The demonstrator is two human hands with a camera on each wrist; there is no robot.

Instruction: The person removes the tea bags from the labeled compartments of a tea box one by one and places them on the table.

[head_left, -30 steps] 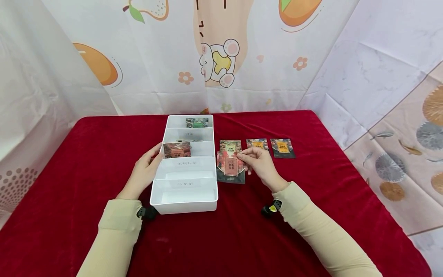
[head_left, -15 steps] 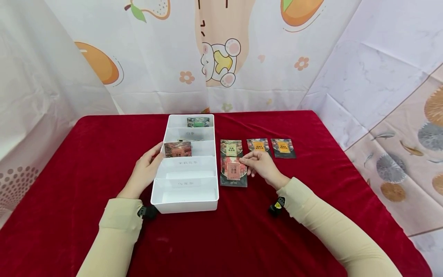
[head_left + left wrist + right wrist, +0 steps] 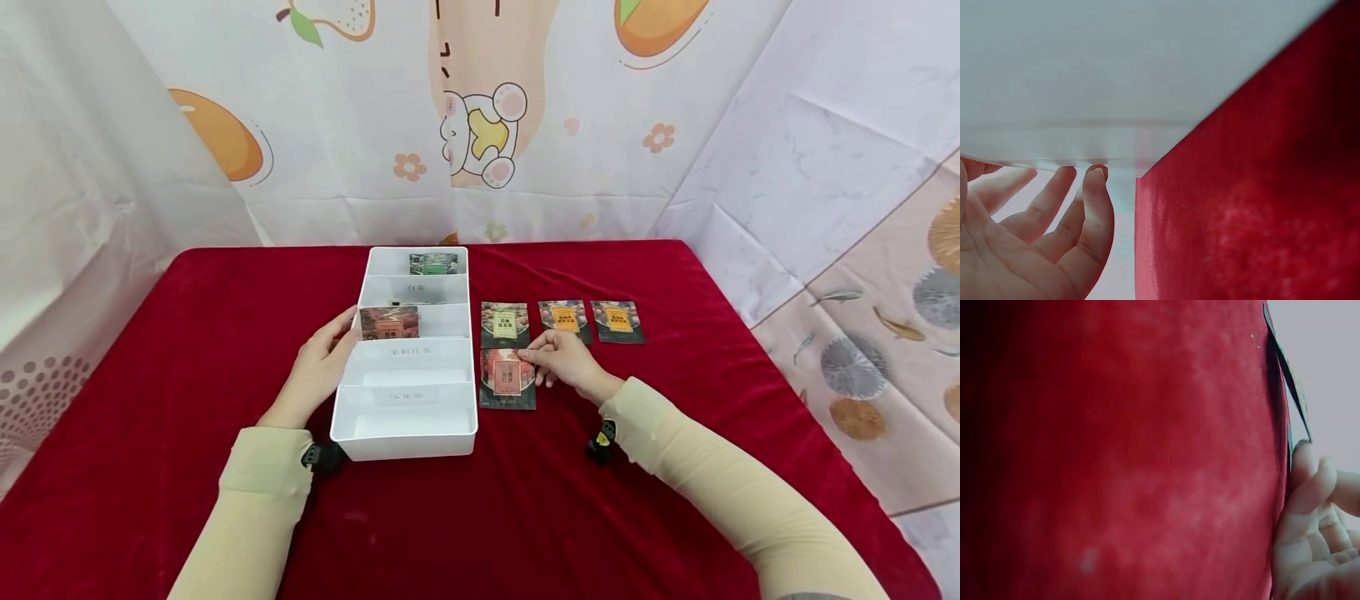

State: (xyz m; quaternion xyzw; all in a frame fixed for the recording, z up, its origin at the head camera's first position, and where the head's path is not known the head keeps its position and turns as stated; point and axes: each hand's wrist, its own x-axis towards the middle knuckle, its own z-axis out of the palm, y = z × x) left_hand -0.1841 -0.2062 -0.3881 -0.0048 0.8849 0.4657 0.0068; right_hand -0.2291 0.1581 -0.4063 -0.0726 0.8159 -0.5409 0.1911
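The red-and-black, nearly square flat sachet [image 3: 507,385], pinched at its far right corner by the nearer right hand [image 3: 564,360], is just right of the white divided plastic tray [image 3: 405,447], which the left hand [image 3: 317,368] touches, fingers relaxed.

Red-clothed table [image 3: 450,525]: white divided tray [image 3: 405,447], three sachets [image 3: 561,314] in row beside (two orange-labelled).

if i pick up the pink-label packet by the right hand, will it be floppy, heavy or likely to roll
The pink-label packet is probably light, looking thin edge-on. It may flex a little, since its edge appears slightly bowed near the fingers. Being flat, it seems unlikely to roll.
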